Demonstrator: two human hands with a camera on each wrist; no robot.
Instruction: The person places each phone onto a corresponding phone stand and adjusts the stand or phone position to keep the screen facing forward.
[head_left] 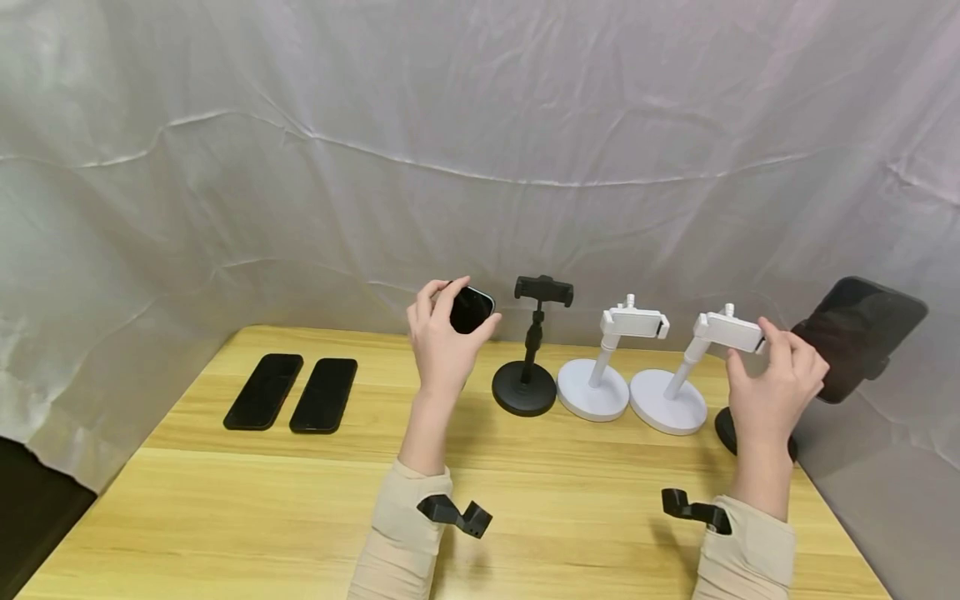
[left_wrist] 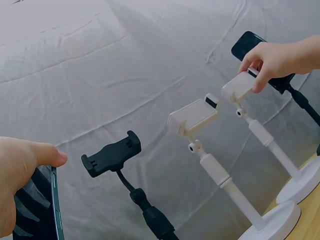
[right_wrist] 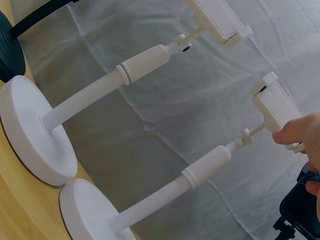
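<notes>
My left hand (head_left: 441, 348) holds a dark phone (head_left: 471, 311) by its edges, above the table and left of an empty black phone stand (head_left: 526, 387). In the left wrist view the thumb lies along the phone's edge (left_wrist: 56, 205). At the right, my right hand (head_left: 778, 385) pinches the end of the clamp (head_left: 731, 332) on a white phone stand (head_left: 670, 402). The right wrist view shows the thumb right at that clamp (right_wrist: 276, 104). Beside it stands a second white phone stand (head_left: 592, 389), its clamp holding no phone.
Two black phones (head_left: 264, 392) lie side by side on the wooden table (head_left: 247, 508) at the left. Behind my right hand, a black stand carries a tilted dark phone (head_left: 873, 325). A grey cloth (head_left: 480, 125) hangs behind and beside the table.
</notes>
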